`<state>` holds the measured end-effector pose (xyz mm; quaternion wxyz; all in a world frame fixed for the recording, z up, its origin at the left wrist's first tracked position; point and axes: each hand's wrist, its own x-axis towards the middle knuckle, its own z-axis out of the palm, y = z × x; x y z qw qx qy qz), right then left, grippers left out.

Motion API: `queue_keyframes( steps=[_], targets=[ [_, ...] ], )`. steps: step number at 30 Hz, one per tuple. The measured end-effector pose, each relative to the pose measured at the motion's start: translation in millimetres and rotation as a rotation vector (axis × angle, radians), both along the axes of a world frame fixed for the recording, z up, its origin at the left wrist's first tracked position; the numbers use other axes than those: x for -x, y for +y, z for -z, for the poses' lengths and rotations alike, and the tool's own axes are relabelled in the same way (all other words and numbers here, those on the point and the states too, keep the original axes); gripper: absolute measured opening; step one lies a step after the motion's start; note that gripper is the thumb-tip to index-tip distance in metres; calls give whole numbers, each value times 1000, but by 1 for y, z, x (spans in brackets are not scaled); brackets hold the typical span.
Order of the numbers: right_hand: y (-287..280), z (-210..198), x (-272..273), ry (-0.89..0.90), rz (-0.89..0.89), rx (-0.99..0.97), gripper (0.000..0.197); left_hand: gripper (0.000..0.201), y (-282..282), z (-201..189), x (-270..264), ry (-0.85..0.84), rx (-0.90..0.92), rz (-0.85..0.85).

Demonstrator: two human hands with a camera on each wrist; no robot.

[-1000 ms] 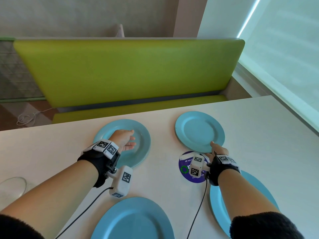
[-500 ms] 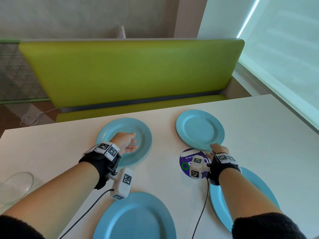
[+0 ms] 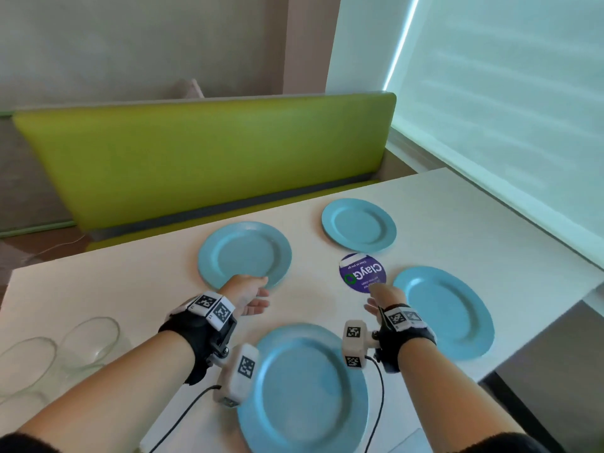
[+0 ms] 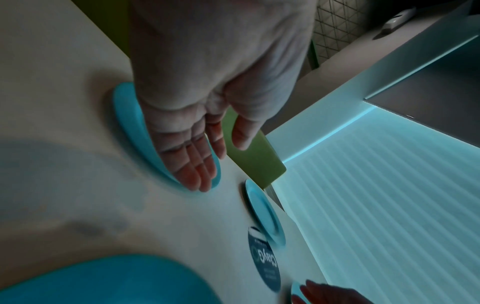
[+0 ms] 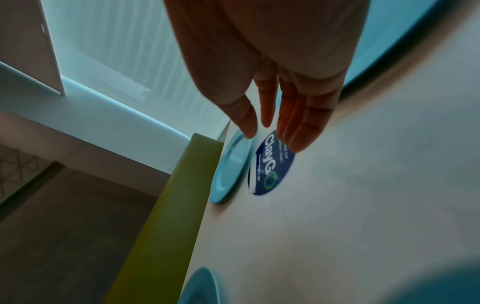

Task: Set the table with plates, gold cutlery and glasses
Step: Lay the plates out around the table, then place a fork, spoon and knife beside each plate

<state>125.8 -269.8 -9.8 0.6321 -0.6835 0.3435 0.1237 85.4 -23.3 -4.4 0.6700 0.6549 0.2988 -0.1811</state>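
Four blue plates [image 3: 245, 250] lie on the white tabletop [image 3: 457, 223] — two far, two near. The left hand [image 3: 248, 294], fingers straight and holding nothing, hovers at the far-left plate's near rim. The right hand [image 3: 380, 300] — fingers loosely spread, empty — hangs over a purple sticker [image 3: 362, 273]. Two glasses [image 3: 88, 341] stand at the left edge.

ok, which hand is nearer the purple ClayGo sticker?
Right. The right hand hovers at the ClayGo sticker's near edge, fingers open. The left hand is off by the far-left plate, well left of the sticker.
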Motion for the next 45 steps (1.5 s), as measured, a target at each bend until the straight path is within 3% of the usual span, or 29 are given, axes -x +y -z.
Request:
queue_keyframes(
  steps=[4,13,15,19,27,34,45],
  targets=[
    [31,5,70,-10,24,46,27,8,19,0,61,-8,-6,111],
    [105,11,184,9,-81,47,27,17,71,-2,183,16,-155,326],
    [119,6,197,20,-101,44,26,18,82,-3,201,23,-281,413],
    [138,3,215,15,-162,80,19,38,109,4,232,46,-782,705],
    [170,-1,236,11,-282,149,8,56,149,23,280,164,-1181,768],
    [193,4,246,20,-355,149,9,59,160,37,292,159,-1152,753],
    [184,9,256,17,-373,184,9,50,175,49,286,146,-1207,749]
  ],
)
